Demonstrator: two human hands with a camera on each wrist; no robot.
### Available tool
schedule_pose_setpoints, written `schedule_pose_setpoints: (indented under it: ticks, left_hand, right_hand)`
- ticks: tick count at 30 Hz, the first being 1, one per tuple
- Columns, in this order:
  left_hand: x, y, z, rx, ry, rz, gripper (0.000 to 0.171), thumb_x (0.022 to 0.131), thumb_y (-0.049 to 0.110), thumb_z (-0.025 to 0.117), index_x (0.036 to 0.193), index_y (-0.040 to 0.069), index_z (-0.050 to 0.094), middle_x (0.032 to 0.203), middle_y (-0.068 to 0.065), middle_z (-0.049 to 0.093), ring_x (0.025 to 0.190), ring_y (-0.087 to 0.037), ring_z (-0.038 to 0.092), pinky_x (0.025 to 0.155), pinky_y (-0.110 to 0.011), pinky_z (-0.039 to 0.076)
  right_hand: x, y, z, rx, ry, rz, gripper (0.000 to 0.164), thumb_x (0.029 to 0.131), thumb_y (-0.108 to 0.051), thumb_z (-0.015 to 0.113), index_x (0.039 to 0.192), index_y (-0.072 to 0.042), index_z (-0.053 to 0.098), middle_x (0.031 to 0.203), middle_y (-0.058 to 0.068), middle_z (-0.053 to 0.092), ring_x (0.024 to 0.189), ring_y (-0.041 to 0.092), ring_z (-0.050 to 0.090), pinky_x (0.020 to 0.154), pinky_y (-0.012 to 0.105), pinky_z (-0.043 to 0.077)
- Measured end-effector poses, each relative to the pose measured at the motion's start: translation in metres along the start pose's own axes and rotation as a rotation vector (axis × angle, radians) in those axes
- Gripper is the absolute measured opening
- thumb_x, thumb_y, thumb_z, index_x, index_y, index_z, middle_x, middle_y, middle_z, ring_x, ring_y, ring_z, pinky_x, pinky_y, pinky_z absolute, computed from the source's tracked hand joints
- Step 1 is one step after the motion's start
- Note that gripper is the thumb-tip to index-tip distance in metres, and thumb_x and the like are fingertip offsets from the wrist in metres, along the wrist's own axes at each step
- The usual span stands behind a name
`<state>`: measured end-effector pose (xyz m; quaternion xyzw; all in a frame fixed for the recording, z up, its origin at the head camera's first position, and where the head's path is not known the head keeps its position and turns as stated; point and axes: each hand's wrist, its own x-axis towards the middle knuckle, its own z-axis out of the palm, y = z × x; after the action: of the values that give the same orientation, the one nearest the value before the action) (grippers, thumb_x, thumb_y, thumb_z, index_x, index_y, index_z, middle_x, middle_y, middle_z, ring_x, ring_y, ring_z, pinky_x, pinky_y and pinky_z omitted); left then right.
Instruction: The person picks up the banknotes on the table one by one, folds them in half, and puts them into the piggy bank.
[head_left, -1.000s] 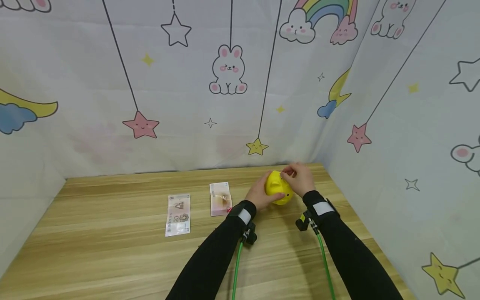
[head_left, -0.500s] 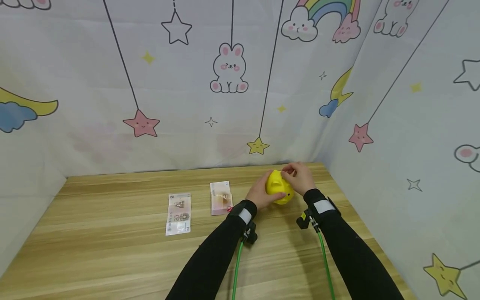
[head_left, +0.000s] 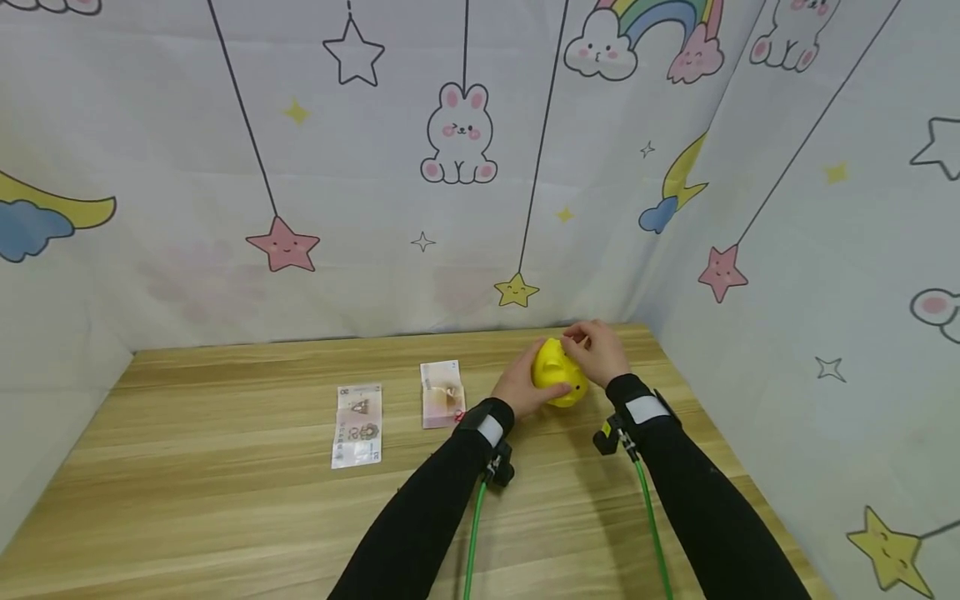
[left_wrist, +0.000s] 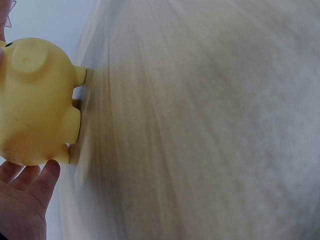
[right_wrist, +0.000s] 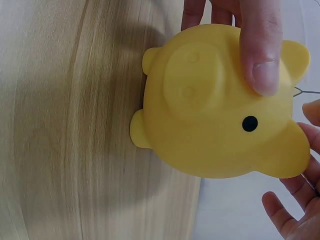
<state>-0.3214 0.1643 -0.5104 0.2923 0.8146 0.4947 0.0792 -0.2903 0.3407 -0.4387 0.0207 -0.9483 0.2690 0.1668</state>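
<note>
A yellow piggy bank (head_left: 557, 377) stands at the back right of the table. In the head view my left hand (head_left: 517, 387) grips it from the left. The right wrist view shows the left thumb (right_wrist: 262, 60) laid over the pig's face, with other fingers behind. My right hand (head_left: 602, 357) is at the pig's top right with bent fingers. Its fingertips lie by the ear (right_wrist: 287, 152) in the right wrist view. Whether they pinch something small is hidden. The left wrist view shows the pig's feet (left_wrist: 74, 125) on the table and left fingers (left_wrist: 42, 187) against its body.
Two banknotes lie on the wooden table (head_left: 225, 467): a flat one (head_left: 357, 425) at middle left, and a creased one (head_left: 441, 392) near my left wrist. Patterned cloth walls (head_left: 375, 292) close off the back and sides. Green cables (head_left: 472, 533) trail from both wrists.
The head view has tilted very slightly. Both hands stay at the piggy bank, with only a tiny shift of the right hand.
</note>
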Motion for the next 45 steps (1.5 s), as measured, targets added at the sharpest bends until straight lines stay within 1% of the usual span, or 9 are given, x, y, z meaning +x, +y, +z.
schedule_pose_setpoints:
  ticks: [8,13,17,21,25,28,35,42,45]
  left_hand:
    - [-0.007,0.0,-0.008,-0.004,-0.015,-0.025,0.093,0.096,0.047,0.079,0.169,0.016,0.03,0.16,-0.012,0.049,0.132,-0.03,0.058,0.107,-0.045,0.051]
    - [-0.008,0.003,-0.024,0.074,-0.045,-0.006,0.096,0.096,0.05,0.079,0.169,0.012,0.029,0.168,-0.013,0.04,0.148,-0.033,0.047,0.118,-0.049,0.043]
    - [-0.013,0.012,-0.054,0.126,-0.054,-0.02,0.102,0.095,0.052,0.079,0.172,0.015,0.022,0.175,-0.011,0.027,0.158,-0.035,0.033,0.124,-0.055,0.033]
    - [-0.028,0.014,-0.106,0.166,-0.033,-0.059,0.106,0.094,0.052,0.081,0.173,0.023,0.016,0.178,-0.009,0.019,0.162,-0.034,0.025,0.125,-0.058,0.03]
    - [-0.045,0.01,-0.154,0.231,0.005,-0.059,0.105,0.095,0.048,0.081,0.173,0.02,0.016,0.178,-0.012,0.017,0.163,-0.035,0.02,0.126,-0.058,0.028]
    - [-0.055,0.007,-0.179,0.267,0.031,-0.068,0.102,0.097,0.046,0.079,0.173,0.017,0.017,0.178,-0.015,0.016,0.163,-0.037,0.019,0.125,-0.06,0.028]
    - [-0.079,-0.002,-0.213,0.338,0.039,-0.114,0.099,0.096,0.047,0.079,0.172,0.015,0.022,0.177,-0.016,0.02,0.162,-0.038,0.021,0.126,-0.059,0.027]
    - [-0.11,-0.027,-0.236,0.493,0.043,-0.11,0.093,0.095,0.046,0.081,0.167,0.009,0.035,0.172,-0.022,0.03,0.156,-0.046,0.033,0.121,-0.064,0.034]
    - [-0.123,-0.04,-0.245,0.528,0.049,-0.104,0.09,0.093,0.045,0.082,0.164,0.008,0.041,0.17,-0.022,0.034,0.153,-0.047,0.037,0.119,-0.064,0.036]
  right_hand:
    - [-0.008,-0.006,-0.004,-0.019,-0.042,0.019,0.043,0.109,-0.03,0.065,0.141,0.0,0.066,0.137,0.026,0.061,0.121,0.044,0.061,0.101,0.058,0.053]
    - [-0.012,-0.009,-0.01,-0.013,-0.071,0.038,0.049,0.11,-0.032,0.063,0.148,-0.001,0.06,0.15,0.028,0.054,0.136,0.047,0.053,0.111,0.062,0.045]
    - [-0.012,-0.019,-0.019,-0.008,-0.069,0.01,0.051,0.111,-0.031,0.062,0.151,-0.001,0.057,0.156,0.026,0.05,0.144,0.046,0.047,0.118,0.063,0.037]
    - [0.0,-0.041,-0.014,0.018,-0.086,-0.06,0.053,0.11,-0.032,0.062,0.154,-0.004,0.054,0.16,0.023,0.048,0.149,0.045,0.042,0.122,0.062,0.031]
    - [0.01,-0.059,-0.006,0.035,-0.11,-0.127,0.056,0.109,-0.033,0.064,0.156,-0.005,0.053,0.162,0.022,0.046,0.151,0.045,0.039,0.123,0.062,0.03]
    - [0.013,-0.067,0.0,0.043,-0.12,-0.167,0.057,0.109,-0.033,0.065,0.156,-0.004,0.053,0.163,0.022,0.046,0.151,0.045,0.038,0.123,0.063,0.031]
    - [0.011,-0.072,0.016,0.053,-0.148,-0.186,0.056,0.109,-0.034,0.065,0.155,-0.004,0.054,0.164,0.02,0.045,0.153,0.043,0.037,0.123,0.062,0.031]
    - [0.006,-0.08,0.025,0.052,-0.198,-0.199,0.056,0.108,-0.034,0.066,0.155,-0.005,0.055,0.165,0.02,0.043,0.153,0.044,0.037,0.121,0.063,0.034]
    - [0.004,-0.085,0.029,0.05,-0.204,-0.209,0.055,0.108,-0.034,0.067,0.153,-0.004,0.056,0.164,0.02,0.045,0.151,0.044,0.04,0.12,0.061,0.036]
